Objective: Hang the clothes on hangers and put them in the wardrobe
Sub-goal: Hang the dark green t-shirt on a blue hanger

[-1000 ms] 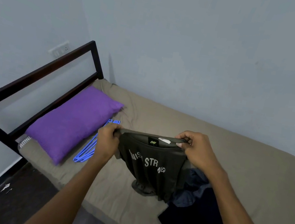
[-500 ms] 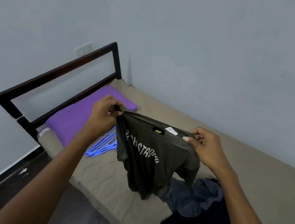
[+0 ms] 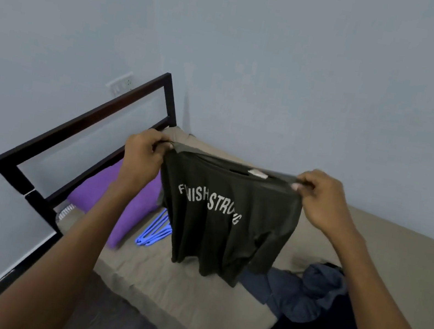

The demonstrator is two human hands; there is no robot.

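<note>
Right now the bed [image 3: 164, 294] fills the lower half of my view, its olive sheet wrinkled, with the dark metal headboard [image 3: 86, 124] off at nine o'clock and a purple pillow [image 3: 132, 207] lying against it. Toward four o'clock a heap of dark clothes [image 3: 318, 304] waits on the mattress, navy pieces over a black one. At the centre I hold up the dark olive T-shirt [image 3: 225, 224], printed FINISH STRONG, clear of the bed, with its hem hanging just above the sheet. It sags and folds between my hands, so I judge it light, soft and limp, unable to keep any shape of its own; the shoulder seams are the place to take it, since they spread the neck opening for a hanger. My left hand [image 3: 141, 159] is pinched shut on the shoulder at ten o'clock, and my right hand [image 3: 319, 200] is pinched on the other shoulder at two o'clock, thumb and fingertips nipping the cloth. Smallest, the blue plastic hangers [image 3: 154, 231] lie on the sheet at seven o'clock of the shirt, just beside the pillow.
</note>
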